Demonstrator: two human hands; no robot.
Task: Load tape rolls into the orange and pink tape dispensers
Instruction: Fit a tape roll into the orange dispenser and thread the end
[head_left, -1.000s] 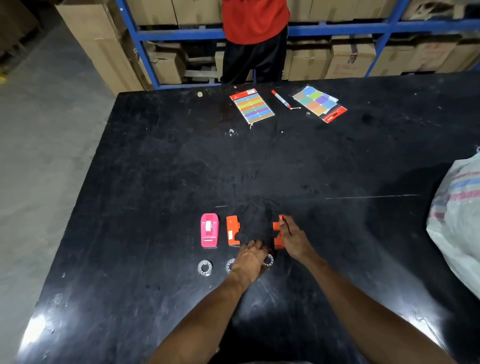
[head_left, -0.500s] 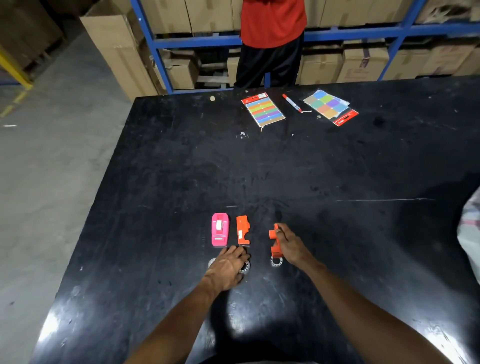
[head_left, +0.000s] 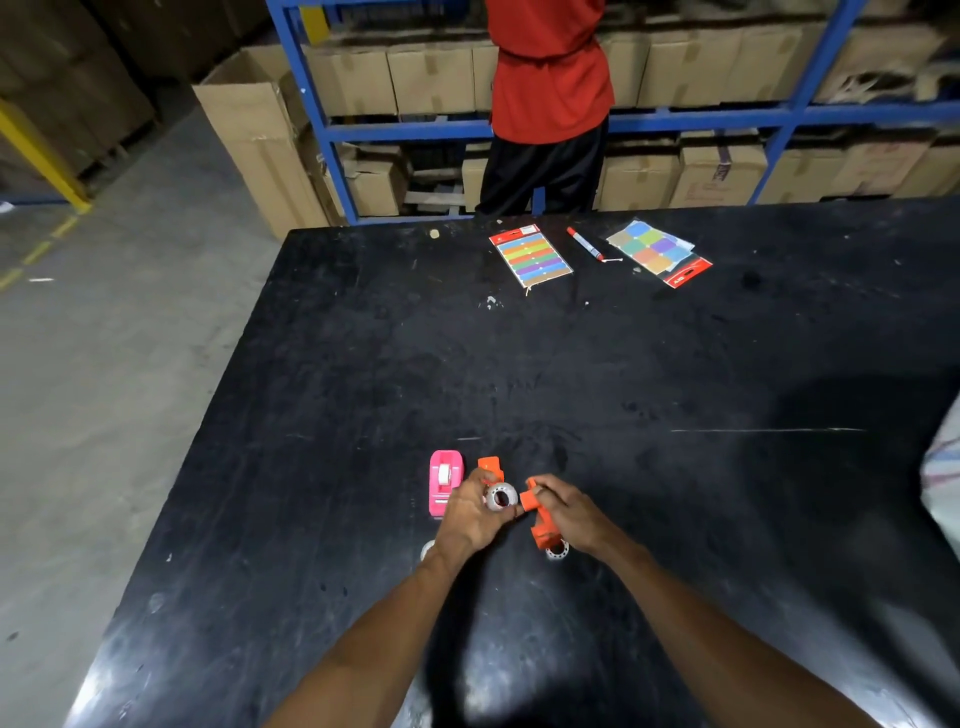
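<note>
Orange plastic shows in the right hand, which grips the orange dispenser half tilted above the black surface, while the left hand at its 9 o'clock pinches a tape roll between fingertips, hole facing the camera. The pink dispenser lies just beyond at 9 o'clock, another orange piece at 11, a second roll at 6; open surface stretches toward 12 and 3, the left edge nearer.
</note>
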